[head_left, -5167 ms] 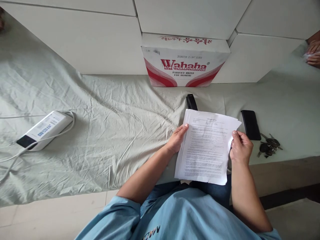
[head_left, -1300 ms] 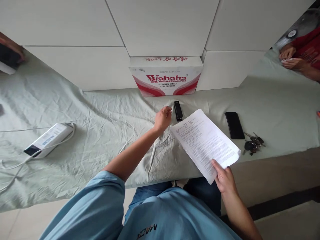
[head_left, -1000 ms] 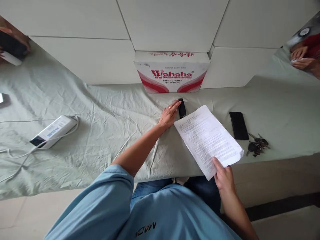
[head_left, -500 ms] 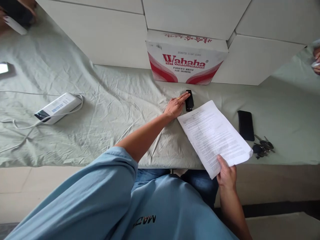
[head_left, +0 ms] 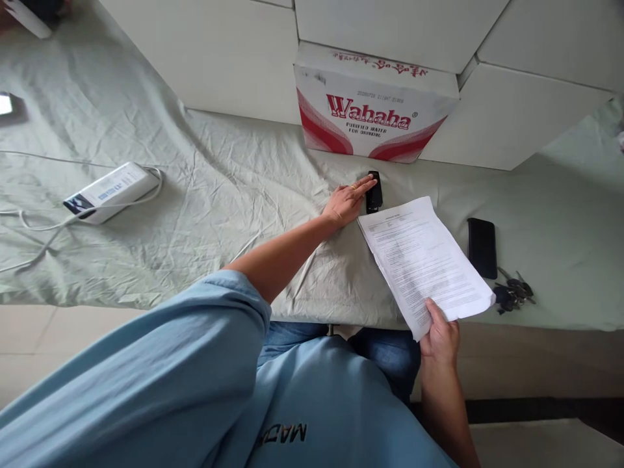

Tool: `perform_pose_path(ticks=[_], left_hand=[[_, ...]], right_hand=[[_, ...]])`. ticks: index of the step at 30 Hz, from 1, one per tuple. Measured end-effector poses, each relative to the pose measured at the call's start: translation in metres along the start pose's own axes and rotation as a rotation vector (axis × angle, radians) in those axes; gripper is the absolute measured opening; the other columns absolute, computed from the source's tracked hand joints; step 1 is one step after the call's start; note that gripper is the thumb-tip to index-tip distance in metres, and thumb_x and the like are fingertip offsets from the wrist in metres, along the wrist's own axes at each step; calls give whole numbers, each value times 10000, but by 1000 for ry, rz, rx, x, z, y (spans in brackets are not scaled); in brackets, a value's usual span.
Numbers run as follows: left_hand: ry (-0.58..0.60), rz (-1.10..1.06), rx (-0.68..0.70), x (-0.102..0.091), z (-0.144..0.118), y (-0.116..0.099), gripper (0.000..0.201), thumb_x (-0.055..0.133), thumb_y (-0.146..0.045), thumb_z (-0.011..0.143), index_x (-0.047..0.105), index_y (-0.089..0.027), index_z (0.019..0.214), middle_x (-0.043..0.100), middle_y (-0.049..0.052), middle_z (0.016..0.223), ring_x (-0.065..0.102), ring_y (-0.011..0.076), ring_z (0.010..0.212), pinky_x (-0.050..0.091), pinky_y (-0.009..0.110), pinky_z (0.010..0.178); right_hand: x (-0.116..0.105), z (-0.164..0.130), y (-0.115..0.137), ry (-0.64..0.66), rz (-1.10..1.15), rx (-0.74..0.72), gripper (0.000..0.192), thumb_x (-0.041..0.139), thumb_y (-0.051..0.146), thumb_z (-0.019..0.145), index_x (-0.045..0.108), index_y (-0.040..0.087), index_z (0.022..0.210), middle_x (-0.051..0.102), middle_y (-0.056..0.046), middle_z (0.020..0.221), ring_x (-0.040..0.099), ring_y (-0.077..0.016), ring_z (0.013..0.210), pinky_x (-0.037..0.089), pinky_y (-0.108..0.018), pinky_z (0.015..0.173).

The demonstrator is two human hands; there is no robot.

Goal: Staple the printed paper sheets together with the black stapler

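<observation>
Wahaha box point(head_left: 375, 114) | phone point(head_left: 482, 247) beside keys point(head_left: 515, 292) | white device point(head_left: 114, 192), cable point(head_left: 59, 227)

A light blue, short-sleeved shirt point(head_left: 341, 403) with dark lettering point(head_left: 285, 433) is worn with blue jeans point(head_left: 387, 354) and a gold-coloured ring point(head_left: 353, 187).

The papers point(head_left: 425, 260) are white with rows of dark print; the stapler point(head_left: 375, 197) and phone point(head_left: 481, 248) are black. Red curves and lettering mark the white carton point(head_left: 375, 107). The desk's cloth point(head_left: 219, 208) is pale grey-green, the shirt point(head_left: 195, 377) light blue.
</observation>
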State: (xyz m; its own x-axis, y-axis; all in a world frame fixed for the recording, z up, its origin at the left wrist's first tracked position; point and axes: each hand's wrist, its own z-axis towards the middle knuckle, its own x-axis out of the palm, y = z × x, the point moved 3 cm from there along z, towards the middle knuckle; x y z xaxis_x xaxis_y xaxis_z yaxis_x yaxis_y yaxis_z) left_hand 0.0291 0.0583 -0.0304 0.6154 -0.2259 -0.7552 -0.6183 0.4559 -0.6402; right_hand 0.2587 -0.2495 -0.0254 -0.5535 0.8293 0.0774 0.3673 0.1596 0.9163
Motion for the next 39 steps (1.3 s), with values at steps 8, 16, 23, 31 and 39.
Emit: perform_pose_path(ticks=[8, 16, 23, 31, 39], left_hand=[[0, -33, -21, 1, 2, 0, 697, 357, -171, 1050, 483, -307, 1721, 406, 0, 1826, 538, 261, 1601, 415, 483, 1290], [6, -8, -12, -3, 1, -8, 634, 342, -246, 1106, 465, -228, 1727, 388, 66, 1834, 502, 253, 1626, 408, 478, 1287], [6, -5, -11, -7, -6, -19, 536, 373, -445, 1184, 530, -329, 1683, 370, -15, 1848, 536, 289, 1580, 363, 464, 1301], [-2, 57, 6, -3, -4, -16, 605, 494, -567, 1130, 539, -331, 1685, 385, 61, 1842, 509, 317, 1597, 389, 501, 1273], [-8, 52, 9, -2, -5, -13, 610, 441, -556, 1128, 544, -326, 1683, 383, 75, 1842, 518, 323, 1596, 376, 516, 1276]], right_hand=[[9, -6, 6, -31, -22, -89, 618, 967, 357, 679, 817, 181, 1252, 828, -76, 1341, 743, -298, 1355, 565, -489, 1255], [20, -11, 0, -38, -43, -123, 630, 938, 371, 735, 780, 162, 1308, 808, -95, 1381, 741, -305, 1367, 539, -515, 1279], [19, -24, -5, 42, -83, -78, 609, 914, 422, 822, 763, 218, 1375, 783, -90, 1435, 735, -289, 1372, 582, -493, 1229], [20, -28, -5, 79, -61, -55, 691, 925, 383, 805, 735, 215, 1448, 757, -97, 1489, 737, -281, 1364, 536, -511, 1274], [26, -36, 0, 74, -49, -43, 736, 944, 377, 741, 743, 239, 1436, 747, -84, 1506, 716, -288, 1395, 498, -500, 1307]])
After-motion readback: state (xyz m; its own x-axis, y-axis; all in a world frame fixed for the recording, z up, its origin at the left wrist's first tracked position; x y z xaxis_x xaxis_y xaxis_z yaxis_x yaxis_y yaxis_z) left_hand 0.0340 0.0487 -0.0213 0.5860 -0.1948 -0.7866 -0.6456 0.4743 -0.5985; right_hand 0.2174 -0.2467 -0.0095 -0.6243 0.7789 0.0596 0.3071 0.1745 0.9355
